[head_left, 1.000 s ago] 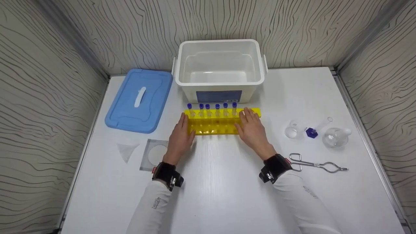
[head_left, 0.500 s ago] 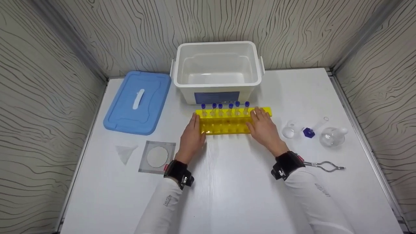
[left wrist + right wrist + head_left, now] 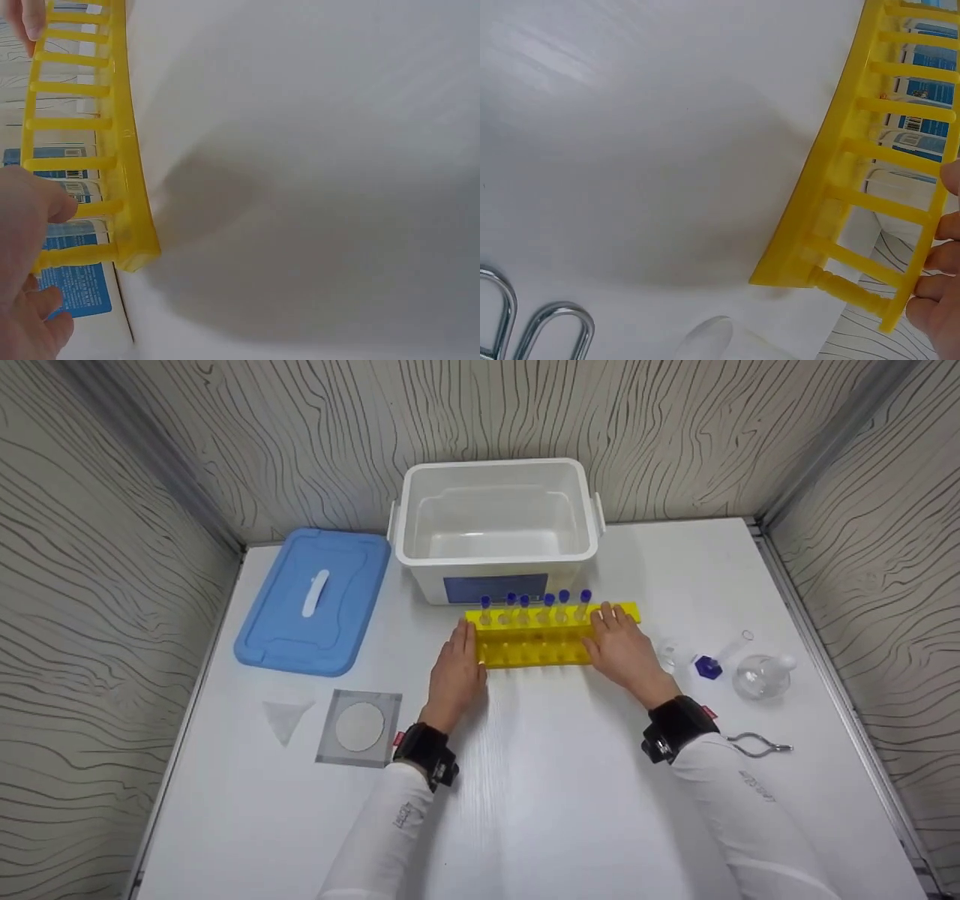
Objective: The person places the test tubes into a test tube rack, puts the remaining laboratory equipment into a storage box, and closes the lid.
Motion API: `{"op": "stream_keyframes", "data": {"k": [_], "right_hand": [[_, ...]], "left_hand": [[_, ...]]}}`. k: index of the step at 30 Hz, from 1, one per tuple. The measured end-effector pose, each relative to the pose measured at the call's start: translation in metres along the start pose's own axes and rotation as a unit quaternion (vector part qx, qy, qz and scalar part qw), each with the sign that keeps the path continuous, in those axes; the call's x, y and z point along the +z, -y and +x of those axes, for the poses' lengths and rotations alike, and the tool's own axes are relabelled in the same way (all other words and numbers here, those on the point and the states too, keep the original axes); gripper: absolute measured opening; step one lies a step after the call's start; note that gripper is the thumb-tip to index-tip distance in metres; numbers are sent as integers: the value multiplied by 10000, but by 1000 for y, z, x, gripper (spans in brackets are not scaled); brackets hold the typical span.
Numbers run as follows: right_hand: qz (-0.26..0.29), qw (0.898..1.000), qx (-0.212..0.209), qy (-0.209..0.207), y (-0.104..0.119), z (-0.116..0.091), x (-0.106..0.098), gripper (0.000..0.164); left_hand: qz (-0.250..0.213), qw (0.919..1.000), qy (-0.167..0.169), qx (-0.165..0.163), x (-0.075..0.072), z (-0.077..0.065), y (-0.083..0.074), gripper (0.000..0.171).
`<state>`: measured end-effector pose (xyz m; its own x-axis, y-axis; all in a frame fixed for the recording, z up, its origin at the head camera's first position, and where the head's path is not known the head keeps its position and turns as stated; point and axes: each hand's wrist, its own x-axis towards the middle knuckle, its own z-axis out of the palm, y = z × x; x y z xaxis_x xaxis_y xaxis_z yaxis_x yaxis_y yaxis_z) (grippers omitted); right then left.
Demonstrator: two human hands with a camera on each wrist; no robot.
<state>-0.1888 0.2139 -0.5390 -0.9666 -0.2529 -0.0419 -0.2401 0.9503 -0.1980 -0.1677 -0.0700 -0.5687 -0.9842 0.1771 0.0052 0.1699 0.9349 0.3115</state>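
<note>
A yellow test tube rack stands on the white table, with several blue-capped test tubes upright in its top row. My left hand grips the rack's left end, fingers along the side. In the left wrist view its thumb lies at the rack's bars. At the other end my right hand holds the rack, fingers over the top edge and thumb on the front. The right wrist view shows these fingers curled at the upper rail; part of that hand is outside this view.
Just behind the rack sits an open white bin; its blue lid lies to the left. A clear funnel and a round white disc in a packet lie front left. On the right are a glass flask, a blue-based cylinder and metal tongs.
Both hands have shifted the rack to the right along the bin's front. My right hand and forearm now cover more of the small glass vessel and the tongs.
</note>
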Motion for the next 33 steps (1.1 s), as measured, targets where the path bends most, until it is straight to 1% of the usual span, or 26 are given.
{"op": "stream_keyframes", "data": {"k": [6,9,12,16,19,22,27,29,33], "right_hand": [[-183,9996,6,197,-8,2,-8,59],[-302,9991,-11,301,-14,3,-12,58],[-368,9983,4,449,-18,6,-16,59],[-434,9977,9,526,-25,10,-21,58],[-445,9973,0,582,-32,13,-25,57],[-390,9965,67,734,-40,13,-30,57],[-84,9944,388,982,-51,14,-39,58],[15,9936,487,1024,-55,14,-41,59],[33,9934,472,1047,-63,11,-43,59]], "left_hand": [[30,9999,-64,105,3,3,-8,67],[146,9997,-2,201,3,5,-13,66],[262,9994,45,215,2,7,-18,67],[361,9989,187,220,-1,10,-24,67],[473,9980,286,294,-2,12,-29,66],[557,9971,329,406,-3,16,-36,65],[665,9954,408,555,-3,22,-48,68],[632,9953,494,538,-2,25,-52,69],[350,9965,643,413,1,28,-61,71]]}}
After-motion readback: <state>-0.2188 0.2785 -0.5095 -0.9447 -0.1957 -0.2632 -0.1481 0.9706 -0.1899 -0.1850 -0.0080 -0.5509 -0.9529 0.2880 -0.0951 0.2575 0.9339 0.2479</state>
